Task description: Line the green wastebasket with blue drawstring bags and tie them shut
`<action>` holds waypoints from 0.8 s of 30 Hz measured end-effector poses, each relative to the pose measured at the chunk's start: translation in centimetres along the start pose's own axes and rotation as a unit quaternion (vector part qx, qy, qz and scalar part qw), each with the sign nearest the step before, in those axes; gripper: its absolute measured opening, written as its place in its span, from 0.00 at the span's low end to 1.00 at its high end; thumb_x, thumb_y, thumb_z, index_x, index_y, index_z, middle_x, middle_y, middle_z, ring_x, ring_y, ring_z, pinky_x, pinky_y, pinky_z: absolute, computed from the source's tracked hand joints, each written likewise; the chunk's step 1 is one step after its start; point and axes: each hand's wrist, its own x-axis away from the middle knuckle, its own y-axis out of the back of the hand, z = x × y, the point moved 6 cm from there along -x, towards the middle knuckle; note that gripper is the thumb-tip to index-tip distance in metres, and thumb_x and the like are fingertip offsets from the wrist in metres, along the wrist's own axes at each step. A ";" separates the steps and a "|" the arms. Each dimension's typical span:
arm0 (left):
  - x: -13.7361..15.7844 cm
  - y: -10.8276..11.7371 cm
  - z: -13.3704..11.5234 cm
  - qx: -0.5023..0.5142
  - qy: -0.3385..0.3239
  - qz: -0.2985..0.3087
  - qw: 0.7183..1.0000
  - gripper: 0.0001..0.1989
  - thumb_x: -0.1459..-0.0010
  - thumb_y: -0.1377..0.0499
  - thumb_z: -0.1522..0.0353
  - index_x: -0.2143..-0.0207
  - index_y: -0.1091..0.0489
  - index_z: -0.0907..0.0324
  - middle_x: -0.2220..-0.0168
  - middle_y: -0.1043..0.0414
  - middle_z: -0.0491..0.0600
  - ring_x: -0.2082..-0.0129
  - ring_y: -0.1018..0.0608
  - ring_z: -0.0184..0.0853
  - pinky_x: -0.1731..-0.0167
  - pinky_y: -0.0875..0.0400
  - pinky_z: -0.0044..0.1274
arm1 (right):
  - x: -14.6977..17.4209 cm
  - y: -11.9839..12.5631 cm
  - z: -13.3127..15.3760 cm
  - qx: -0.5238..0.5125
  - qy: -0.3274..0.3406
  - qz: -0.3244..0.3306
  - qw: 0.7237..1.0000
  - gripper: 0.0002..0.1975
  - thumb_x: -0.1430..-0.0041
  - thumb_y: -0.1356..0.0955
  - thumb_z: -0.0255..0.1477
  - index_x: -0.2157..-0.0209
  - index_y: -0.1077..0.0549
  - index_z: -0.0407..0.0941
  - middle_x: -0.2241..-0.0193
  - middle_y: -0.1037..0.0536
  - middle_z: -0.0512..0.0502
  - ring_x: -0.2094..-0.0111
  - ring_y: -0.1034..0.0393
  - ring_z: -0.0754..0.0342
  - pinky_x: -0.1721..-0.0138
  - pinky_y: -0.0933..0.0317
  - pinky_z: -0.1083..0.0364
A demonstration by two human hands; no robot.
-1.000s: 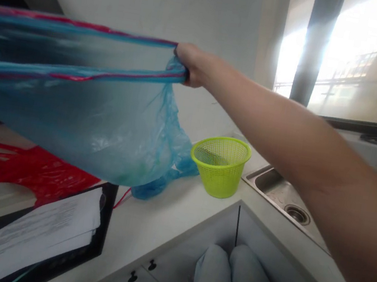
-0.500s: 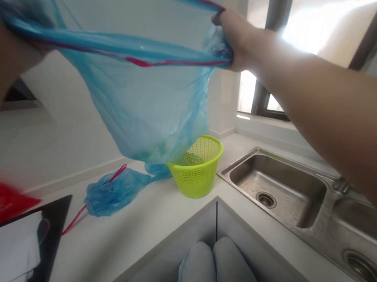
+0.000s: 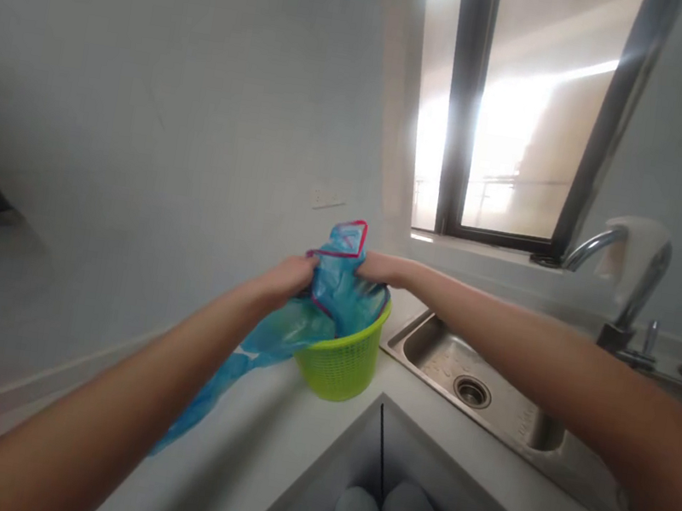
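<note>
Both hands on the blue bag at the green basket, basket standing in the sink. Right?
Wrong place: the head view shows the green basket on the counter beside the sink. Left hand and right hand are on the blue bag, as stated.

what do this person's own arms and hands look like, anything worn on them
The left arm and right arm are bare as far as they show: no sleeve or watch visible. Left hand and right hand are ungloved; whether rings are worn can't be told.
</note>
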 end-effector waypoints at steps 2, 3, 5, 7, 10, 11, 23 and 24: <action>-0.4 -1.4 1.6 0.023 0.010 0.028 0.999 0.11 0.48 0.39 0.72 0.60 0.26 0.63 0.75 0.25 0.53 0.77 0.23 0.40 0.71 0.26 0.30 | -0.2 -1.0 -0.6 0.060 -0.003 -0.024 0.998 0.14 0.49 0.29 0.22 0.58 0.24 0.38 0.64 0.19 0.37 0.60 0.23 0.44 0.61 0.30 0.55; -0.6 -1.9 2.3 0.037 0.016 0.033 0.999 0.15 0.50 0.38 0.74 0.57 0.26 0.63 0.76 0.26 0.52 0.79 0.24 0.39 0.73 0.27 0.29 | -0.4 -1.1 -1.0 0.072 -0.010 -0.038 0.997 0.18 0.49 0.29 0.22 0.54 0.25 0.38 0.61 0.19 0.34 0.58 0.23 0.42 0.60 0.31 0.54; -0.9 -2.9 3.2 0.066 0.028 0.035 0.997 0.21 0.55 0.38 0.77 0.55 0.27 0.63 0.79 0.28 0.50 0.83 0.27 0.38 0.76 0.29 0.29 | -0.7 -0.8 -2.0 0.084 -0.021 -0.074 0.993 0.25 0.49 0.30 0.23 0.47 0.29 0.38 0.56 0.20 0.31 0.54 0.24 0.40 0.59 0.32 0.53; -1.0 -4.0 3.5 0.093 0.036 0.047 0.994 0.21 0.58 0.39 0.79 0.58 0.26 0.64 0.81 0.29 0.51 0.84 0.28 0.39 0.78 0.30 0.29 | -0.8 0.3 -2.9 0.097 -0.026 -0.117 0.988 0.25 0.46 0.32 0.24 0.45 0.29 0.41 0.54 0.20 0.33 0.53 0.25 0.41 0.59 0.34 0.53; -1.6 -5.2 2.5 0.148 0.015 0.052 0.988 0.17 0.61 0.42 0.79 0.65 0.25 0.65 0.78 0.28 0.52 0.82 0.27 0.37 0.78 0.30 0.27 | -0.6 2.3 -4.1 0.108 -0.032 -0.162 0.980 0.14 0.41 0.35 0.28 0.55 0.23 0.40 0.58 0.20 0.33 0.55 0.25 0.41 0.60 0.35 0.54; -1.8 -5.1 1.8 0.171 0.000 0.034 0.985 0.16 0.61 0.43 0.79 0.66 0.26 0.64 0.77 0.28 0.51 0.80 0.26 0.35 0.76 0.30 0.26 | -0.5 2.9 -4.4 0.104 -0.038 -0.172 0.979 0.13 0.39 0.36 0.31 0.59 0.23 0.39 0.59 0.20 0.32 0.56 0.25 0.41 0.61 0.36 0.54; 2.5 7.4 0.5 -0.270 -0.117 -0.258 0.920 0.07 0.51 0.41 0.69 0.77 0.37 0.56 0.73 0.29 0.55 0.60 0.24 0.52 0.56 0.32 0.37 | 0.7 2.2 -8.0 -0.173 -0.135 -0.103 0.970 0.16 0.35 0.37 0.36 0.71 0.29 0.39 0.81 0.30 0.47 0.81 0.35 0.56 0.78 0.41 0.58; 2.7 7.3 1.3 -0.320 -0.092 -0.217 0.917 0.09 0.53 0.40 0.70 0.80 0.39 0.55 0.76 0.31 0.56 0.61 0.24 0.55 0.57 0.33 0.38 | 0.6 2.0 -8.2 -0.174 -0.135 -0.104 0.970 0.15 0.35 0.37 0.35 0.71 0.29 0.39 0.82 0.32 0.48 0.82 0.36 0.56 0.79 0.42 0.58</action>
